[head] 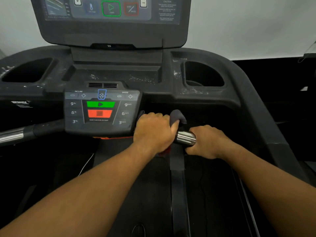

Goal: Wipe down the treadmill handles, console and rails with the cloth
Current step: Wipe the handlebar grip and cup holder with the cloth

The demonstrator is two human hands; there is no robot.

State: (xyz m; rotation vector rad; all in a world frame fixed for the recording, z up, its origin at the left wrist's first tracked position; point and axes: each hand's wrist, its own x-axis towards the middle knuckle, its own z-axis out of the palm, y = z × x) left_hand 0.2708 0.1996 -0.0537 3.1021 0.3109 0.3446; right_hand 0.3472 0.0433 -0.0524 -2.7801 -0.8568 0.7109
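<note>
The fingers (154, 115) of the left hand (153, 132) are curled tightly over the dark grey cloth (177, 116), pressing it around the front handle bar (185, 138). A fold of the cloth sticks up past the thumb and another edge shows at the knuckles. The cloth sits on the bar just beside the right edge of the control panel (100, 112). The right hand (206, 142) wraps the same bar further right, its fingers (201, 130) closed round it. A short chrome section of the bar shows between the two hands.

The control panel carries a green start key, a red stop key and incline and speed numbers. Behind it a shallow tray (119, 76) is flecked with white specks, with a cup holder (29, 71) on the left and another (203, 74) on the right. The console screen (111, 11) rises at the far edge.
</note>
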